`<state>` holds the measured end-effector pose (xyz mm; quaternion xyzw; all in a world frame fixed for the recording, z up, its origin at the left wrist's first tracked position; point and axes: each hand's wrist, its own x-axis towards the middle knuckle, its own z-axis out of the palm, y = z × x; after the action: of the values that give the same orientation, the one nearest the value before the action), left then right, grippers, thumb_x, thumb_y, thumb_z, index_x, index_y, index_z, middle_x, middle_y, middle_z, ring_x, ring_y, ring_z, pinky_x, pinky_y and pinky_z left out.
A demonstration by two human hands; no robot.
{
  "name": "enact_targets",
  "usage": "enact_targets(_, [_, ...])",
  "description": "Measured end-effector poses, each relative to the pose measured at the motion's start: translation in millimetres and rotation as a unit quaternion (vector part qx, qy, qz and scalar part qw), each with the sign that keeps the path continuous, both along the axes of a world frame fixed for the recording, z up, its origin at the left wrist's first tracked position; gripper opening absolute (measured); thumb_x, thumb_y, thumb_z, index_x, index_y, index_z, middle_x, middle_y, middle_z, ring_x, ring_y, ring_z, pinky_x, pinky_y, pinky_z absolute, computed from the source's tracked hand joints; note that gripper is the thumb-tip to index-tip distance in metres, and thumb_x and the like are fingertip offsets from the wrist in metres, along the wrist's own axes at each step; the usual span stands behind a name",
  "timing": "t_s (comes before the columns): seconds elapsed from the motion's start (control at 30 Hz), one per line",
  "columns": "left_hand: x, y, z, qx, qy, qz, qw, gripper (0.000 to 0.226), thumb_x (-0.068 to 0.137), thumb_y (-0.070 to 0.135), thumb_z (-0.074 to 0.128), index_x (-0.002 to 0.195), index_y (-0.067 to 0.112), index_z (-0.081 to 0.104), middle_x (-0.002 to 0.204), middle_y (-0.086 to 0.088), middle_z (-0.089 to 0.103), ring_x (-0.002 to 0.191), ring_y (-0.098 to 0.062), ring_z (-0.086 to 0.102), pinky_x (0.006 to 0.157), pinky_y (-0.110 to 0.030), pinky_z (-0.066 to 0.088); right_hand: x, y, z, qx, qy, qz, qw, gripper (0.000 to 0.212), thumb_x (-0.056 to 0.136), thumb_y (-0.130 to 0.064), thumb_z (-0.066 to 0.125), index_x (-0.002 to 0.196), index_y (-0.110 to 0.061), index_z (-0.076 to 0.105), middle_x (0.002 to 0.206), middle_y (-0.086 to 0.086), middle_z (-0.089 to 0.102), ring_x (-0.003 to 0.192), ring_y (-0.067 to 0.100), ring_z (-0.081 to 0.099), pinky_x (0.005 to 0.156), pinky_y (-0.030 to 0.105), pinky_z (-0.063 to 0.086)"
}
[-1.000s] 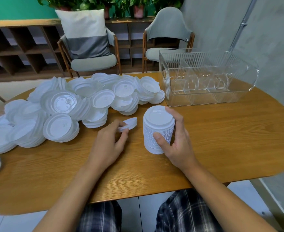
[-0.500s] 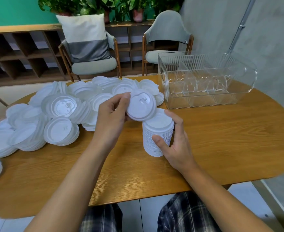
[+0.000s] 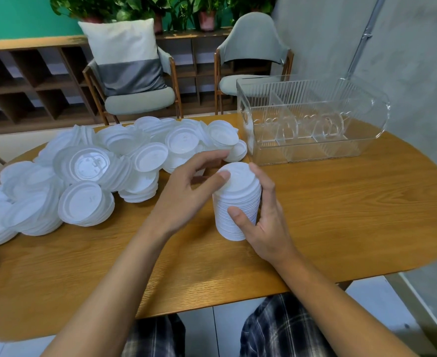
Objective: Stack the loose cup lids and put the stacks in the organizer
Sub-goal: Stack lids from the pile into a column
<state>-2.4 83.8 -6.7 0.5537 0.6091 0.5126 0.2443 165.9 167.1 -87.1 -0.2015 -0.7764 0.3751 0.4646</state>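
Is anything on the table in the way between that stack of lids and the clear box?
Nothing visible: bare table lies between the stack and the organizer; the loose lids sit off left.

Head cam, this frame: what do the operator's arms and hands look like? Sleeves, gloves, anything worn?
Both forearms are bare up to the frame edge, and no sleeves show. The left hand and right hand have no gloves, rings, watch or bands visible. There are no markers or cables. The only clothing in view is dark plaid cloth on the legs.
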Motion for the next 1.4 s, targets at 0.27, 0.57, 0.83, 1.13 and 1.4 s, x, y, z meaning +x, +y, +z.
enact_targets(0.27, [-1, 0, 4, 0.016, 0.069, -0.008, 0.997, 0.064, 0.079, 0.039, 0.091, 0.137, 0.034, 0.065, 0.125, 0.012, 0.072, 0.123, -0.01, 0.065, 0.106, -0.046, 0.053, 0, -1, 0, 0.005, 0.0, -0.002, 1.0, 0.081, 0.094, -0.061, 0.064, 0.157, -0.056, 0.013, 0.159, 0.0, 0.043, 0.142, 0.016, 0.049, 0.11, 0.041, 0.051])
enact_targets(0.57, [10, 3, 5, 0.03, 0.177, 0.049, 0.983, 0.067, 0.068, 0.069, 0.082, 0.123, 0.032, 0.073, 0.111, 0.015, 0.063, 0.108, -0.003, 0.062, 0.084, -0.011, 0.046, 1, 1, -1, 0.007, -0.007, 0.005, 1.0, 0.074, 0.096, -0.047, 0.067, 0.157, -0.047, 0.025, 0.153, 0.001, 0.048, 0.138, 0.018, 0.052, 0.105, 0.042, 0.053])
enact_targets(0.83, [7, 2, -7, 0.021, 0.132, 0.016, 0.991, 0.067, 0.075, 0.066, 0.075, 0.132, 0.031, 0.069, 0.12, 0.014, 0.061, 0.118, -0.004, 0.058, 0.089, -0.014, 0.046, 1, 0, -1, 0.006, 0.001, -0.002, 1.0, 0.068, 0.094, -0.046, 0.07, 0.151, -0.031, 0.036, 0.143, 0.003, 0.054, 0.129, 0.02, 0.057, 0.099, 0.036, 0.054])
enact_targets(1.13, [-54, 11, -27, 0.075, 0.339, 0.216, 0.913, 0.035, 0.098, 0.016, 0.071, 0.133, 0.014, 0.068, 0.126, -0.003, 0.07, 0.121, -0.022, 0.061, 0.102, -0.038, 0.048, -1, 2, 0, -0.002, -0.01, -0.032, 0.999, 0.067, 0.094, -0.052, 0.068, 0.15, -0.05, 0.03, 0.15, -0.008, 0.048, 0.14, 0.011, 0.047, 0.112, 0.023, 0.041])
enact_targets(1.4, [-74, 51, -11, -0.049, 0.483, 0.227, 0.844, 0.024, 0.098, 0.017, 0.07, 0.121, 0.013, 0.076, 0.121, -0.006, 0.074, 0.124, -0.029, 0.061, 0.123, -0.061, 0.003, -2, 2, 0, -0.003, -0.013, -0.027, 1.0, 0.07, 0.092, -0.054, 0.068, 0.15, -0.054, 0.028, 0.15, -0.007, 0.048, 0.139, 0.011, 0.048, 0.111, 0.024, 0.043])
